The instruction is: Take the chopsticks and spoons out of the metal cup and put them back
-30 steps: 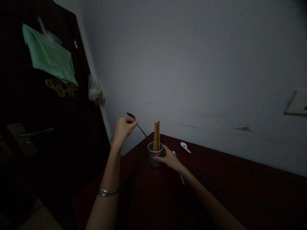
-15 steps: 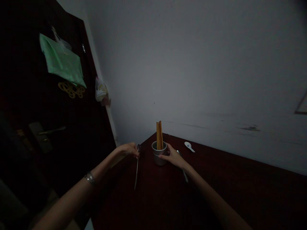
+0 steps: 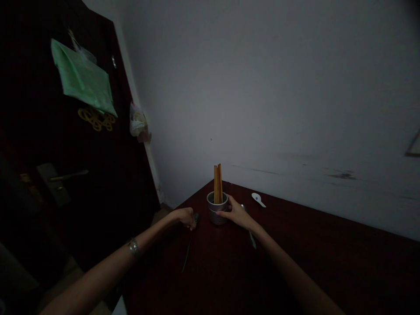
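A grey metal cup (image 3: 218, 216) stands upright on the dark red table (image 3: 210, 280), with several wooden chopsticks (image 3: 218, 183) rising out of it. My right hand (image 3: 239, 215) is wrapped round the cup's right side. To the left of the cup, my left hand (image 3: 186, 218) is closed on a long-handled metal spoon (image 3: 187, 253), low over the table or against it. Its bowl shows just right of my fingers and the thin handle points toward me. Partly hidden under my right wrist lies another metal spoon (image 3: 252, 240).
A white soup spoon (image 3: 258, 199) with a blue mark lies near the pale wall (image 3: 278, 109). On the left is a dark door (image 3: 108, 175) with a lever handle and a hanging green cloth (image 3: 83, 81). A plastic bag (image 3: 138, 121) hangs by the frame.
My left hand has moved down and slightly right with the spoon, bringing it nearer the table. My right hand stays on the cup, which looks unmoved.
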A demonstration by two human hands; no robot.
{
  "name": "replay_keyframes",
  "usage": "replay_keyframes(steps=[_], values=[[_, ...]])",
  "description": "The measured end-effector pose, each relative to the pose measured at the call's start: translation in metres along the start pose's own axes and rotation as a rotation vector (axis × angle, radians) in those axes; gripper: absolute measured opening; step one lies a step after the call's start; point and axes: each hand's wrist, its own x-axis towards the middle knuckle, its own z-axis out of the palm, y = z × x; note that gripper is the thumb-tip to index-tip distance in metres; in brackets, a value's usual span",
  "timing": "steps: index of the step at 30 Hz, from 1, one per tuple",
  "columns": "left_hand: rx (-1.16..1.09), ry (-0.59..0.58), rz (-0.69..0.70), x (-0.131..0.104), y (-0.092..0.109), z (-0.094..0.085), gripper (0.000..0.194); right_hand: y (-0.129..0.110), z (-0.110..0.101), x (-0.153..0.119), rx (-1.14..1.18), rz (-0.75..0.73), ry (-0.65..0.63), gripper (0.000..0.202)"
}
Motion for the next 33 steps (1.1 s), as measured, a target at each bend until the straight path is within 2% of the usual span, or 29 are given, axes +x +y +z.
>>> replay_keyframes(steps=[10,13,15,17,20,22,24,28,30,33], values=[[0.039,-0.017,-0.014,0.002,0.002,0.008,0.019,-0.001,-0.004,0.001,0.033,0.025,-0.034,0.084],[0.102,0.013,-0.035,-0.001,-0.001,0.001,0.025,-0.003,-0.008,0.002,0.034,0.066,-0.043,0.09],[0.113,0.046,-0.004,-0.001,-0.003,-0.01,0.031,-0.006,-0.013,0.003,0.052,0.097,-0.049,0.095],[0.043,0.126,0.078,0.001,-0.002,-0.025,0.034,-0.009,-0.019,0.003,0.091,0.125,-0.072,0.101],[-0.183,0.361,0.203,0.009,0.011,-0.047,0.035,-0.016,-0.03,0.003,0.137,0.16,-0.105,0.105],[-0.347,0.487,0.279,0.016,0.026,-0.056,0.042,-0.022,-0.037,0.004,0.136,0.183,-0.074,0.098],[-0.479,0.52,0.355,0.024,0.043,-0.057,0.047,-0.029,-0.043,0.006,0.124,0.208,0.014,0.084],[-0.687,0.399,0.472,0.042,0.066,-0.049,0.036,-0.042,-0.047,0.02,0.103,0.266,0.215,0.052],[-0.745,0.358,0.504,0.049,0.069,-0.045,0.033,-0.048,-0.045,0.032,0.111,0.271,0.247,0.042],[-0.781,0.344,0.515,0.057,0.067,-0.042,0.035,-0.052,-0.038,0.051,0.103,0.259,0.228,0.036]])
